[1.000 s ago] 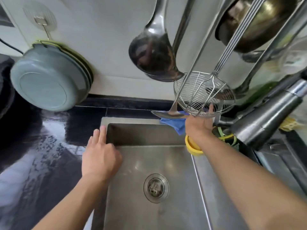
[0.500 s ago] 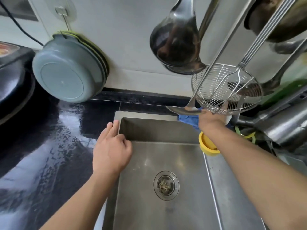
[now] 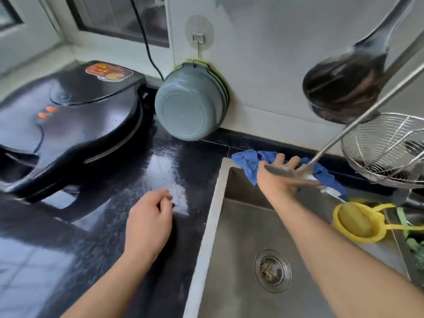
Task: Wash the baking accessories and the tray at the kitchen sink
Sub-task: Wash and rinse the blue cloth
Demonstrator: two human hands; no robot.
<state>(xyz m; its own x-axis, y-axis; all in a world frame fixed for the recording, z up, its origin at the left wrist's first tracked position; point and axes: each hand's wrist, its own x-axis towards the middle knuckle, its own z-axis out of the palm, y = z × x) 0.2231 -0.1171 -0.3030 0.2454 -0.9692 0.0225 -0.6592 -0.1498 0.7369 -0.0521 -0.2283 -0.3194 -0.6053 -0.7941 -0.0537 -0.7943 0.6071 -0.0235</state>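
Right hand (image 3: 276, 177) grips a blue cloth (image 3: 249, 165) at the far rim of the sink (image 3: 231, 226), ready for washing; left hand (image 3: 149, 222), fingers loosely curled and holding nothing, hovers over the counter (image 3: 91, 237) at the left

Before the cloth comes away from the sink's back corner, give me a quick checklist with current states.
1. Right hand on the blue cloth: ok, fingers grip it.
2. Left hand free: ok, it hovers over the black counter, holding nothing.
3. Hanging spatula clear of the hand: not ok, its blade crosses the fingers.
4. Sink basin free: ok, only the drain shows.
5. Water running: cannot tell, tap not visible.
6. Tray within reach: cannot tell, not in view.
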